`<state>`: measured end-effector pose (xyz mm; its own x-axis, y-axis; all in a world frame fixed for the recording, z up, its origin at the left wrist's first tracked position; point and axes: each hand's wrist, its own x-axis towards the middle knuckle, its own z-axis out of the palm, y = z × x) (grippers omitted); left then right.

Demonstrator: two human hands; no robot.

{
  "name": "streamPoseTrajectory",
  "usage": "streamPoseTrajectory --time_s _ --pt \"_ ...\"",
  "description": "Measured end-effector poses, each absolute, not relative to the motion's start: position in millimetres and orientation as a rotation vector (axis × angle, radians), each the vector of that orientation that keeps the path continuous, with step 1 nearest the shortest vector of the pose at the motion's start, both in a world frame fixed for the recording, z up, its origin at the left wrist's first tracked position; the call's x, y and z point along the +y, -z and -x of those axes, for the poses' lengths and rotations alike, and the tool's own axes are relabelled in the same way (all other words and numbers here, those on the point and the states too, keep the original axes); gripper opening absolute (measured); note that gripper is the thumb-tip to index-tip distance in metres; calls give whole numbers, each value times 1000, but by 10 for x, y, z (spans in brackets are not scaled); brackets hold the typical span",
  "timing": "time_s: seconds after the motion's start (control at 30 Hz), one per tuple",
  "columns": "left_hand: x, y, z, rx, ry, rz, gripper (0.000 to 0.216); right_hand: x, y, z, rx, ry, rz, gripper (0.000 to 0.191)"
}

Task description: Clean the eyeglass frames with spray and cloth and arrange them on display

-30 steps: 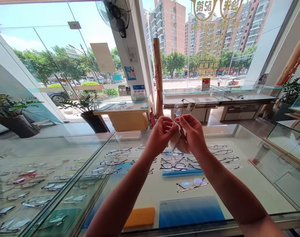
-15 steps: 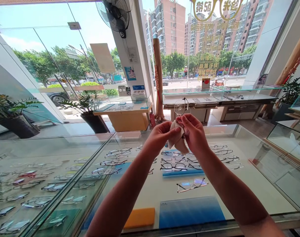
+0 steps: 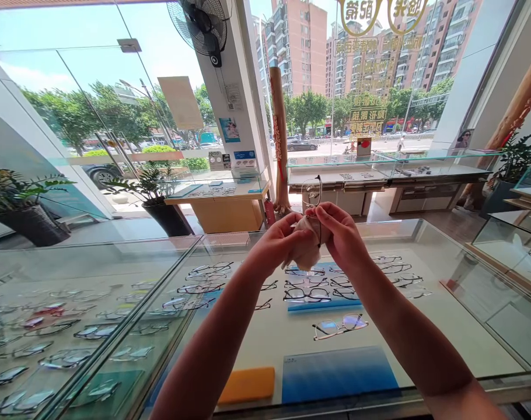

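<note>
Above the glass display case, my two hands meet around a pair of glasses [image 3: 310, 190] held on end, one lens pointing up. A pale cloth [image 3: 306, 248] is pinched in my left hand [image 3: 279, 238] and wraps the lower part of the glasses, hiding the lower lens. My right hand [image 3: 341, 230] grips the frame near its middle between thumb and fingers. A dark temple arm runs along the glasses' right side. Below, inside the case, another pair of glasses [image 3: 341, 326] lies apart from the rows.
The glass display case [image 3: 449, 344] holds rows of eyeglasses [image 3: 307, 294], a blue gradient panel [image 3: 335, 373] and an orange case [image 3: 250, 385]. A second glass case [image 3: 24, 315] adjoins on the left. Farther off are counters [image 3: 222, 213], potted plants [image 3: 154, 189] and a wall fan [image 3: 202, 26].
The glasses have turned and shifted slightly left, so the upper lens appears narrower. The cloth has bunched up and moved left with my left hand. Both hands keep their hold.
</note>
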<state>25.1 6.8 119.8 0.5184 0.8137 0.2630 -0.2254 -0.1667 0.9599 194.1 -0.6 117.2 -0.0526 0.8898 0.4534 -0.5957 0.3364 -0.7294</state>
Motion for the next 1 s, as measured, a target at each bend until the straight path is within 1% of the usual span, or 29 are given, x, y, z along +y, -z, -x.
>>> streamPoseTrajectory --time_s 0.2,0.37,0.57,0.73,0.87,1.0 --pt "43 -1181 -297 535 -967 -1462 44 17 -1161 -1948 -1041 -1325 308 22" --pt "16 -1159 -390 540 -1017 -1545 39 -4 -1185 -1960 -997 -1337 281 22" --pt "-88 -1127 -552 589 -1279 -1658 36 -24 -1180 -1944 -962 -1366 229 16" --pt "-140 -1083 -662 669 -1568 -1629 35 -57 -1169 -1857 -938 -1434 185 19" --pt "-117 -1071 -680 715 -1684 -1607 43 -90 -1175 -1834 -982 -1445 214 18" --pt "-62 -1111 -607 697 -1589 -1600 54 -79 -1181 -1880 -986 -1394 288 16"
